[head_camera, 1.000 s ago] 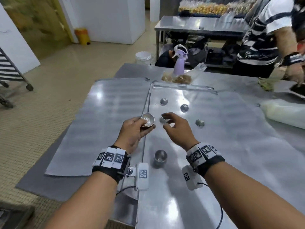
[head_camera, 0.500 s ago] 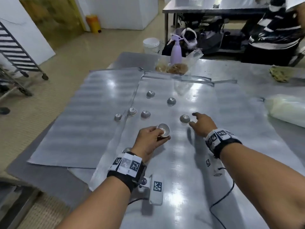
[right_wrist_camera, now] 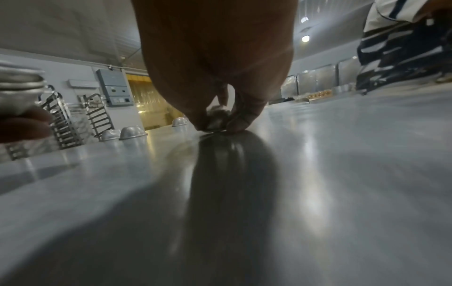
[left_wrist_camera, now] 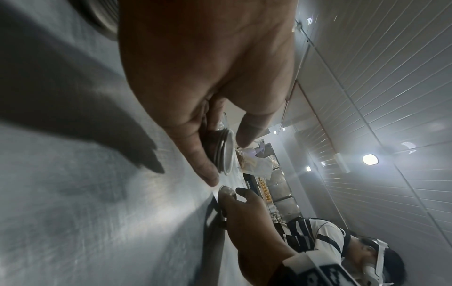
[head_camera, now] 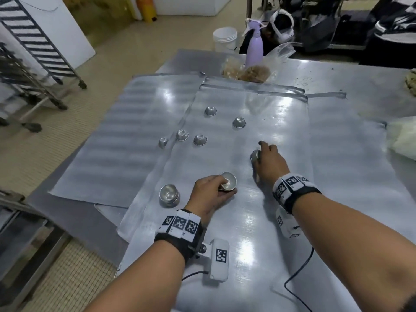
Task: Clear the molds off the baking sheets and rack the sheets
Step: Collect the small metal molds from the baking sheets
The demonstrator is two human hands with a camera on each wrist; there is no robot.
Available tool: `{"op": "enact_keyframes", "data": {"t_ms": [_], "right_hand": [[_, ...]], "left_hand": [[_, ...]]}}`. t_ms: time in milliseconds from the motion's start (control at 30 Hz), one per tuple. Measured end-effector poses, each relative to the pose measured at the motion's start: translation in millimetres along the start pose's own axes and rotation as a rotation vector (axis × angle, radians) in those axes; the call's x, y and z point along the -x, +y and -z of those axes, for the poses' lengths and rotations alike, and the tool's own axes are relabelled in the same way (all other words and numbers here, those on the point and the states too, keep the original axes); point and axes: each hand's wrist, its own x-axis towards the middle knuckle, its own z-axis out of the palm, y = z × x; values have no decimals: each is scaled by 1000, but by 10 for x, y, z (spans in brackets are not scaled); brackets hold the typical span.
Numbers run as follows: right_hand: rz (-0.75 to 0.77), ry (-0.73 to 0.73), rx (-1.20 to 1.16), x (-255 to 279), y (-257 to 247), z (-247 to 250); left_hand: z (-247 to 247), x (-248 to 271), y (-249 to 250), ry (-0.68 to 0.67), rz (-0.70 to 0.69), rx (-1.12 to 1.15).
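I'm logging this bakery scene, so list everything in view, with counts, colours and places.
Loose molds: five, silver, upside down, far left of the sheets.
Stacked molds: one stack, silver, left of the left hand.
Baking sheets: several, silver, overlapping on the table.
Spray bottle: one, lilac, far table edge.
Bags: clear, brown contents, beside the bottle.
Bucket: white, on the floor.
Racks: metal, far left.
Left hand: holds nested molds.
Right hand: pinches a mold on the sheet.
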Motion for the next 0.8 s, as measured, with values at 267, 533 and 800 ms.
{"op": "enact_keyframes", "data": {"t_ms": [267,533,800], "right_hand": [[-6,43,-141,403,161,24],[-20,4,-149,575,289,58],[-17,-64,-57,647,314,69]], "left_hand": [[-69,-17,-137,5,-8,17],[-71,34,-298,-14,-52,-44],[-38,117,-302,-31,-61,-50]]}}
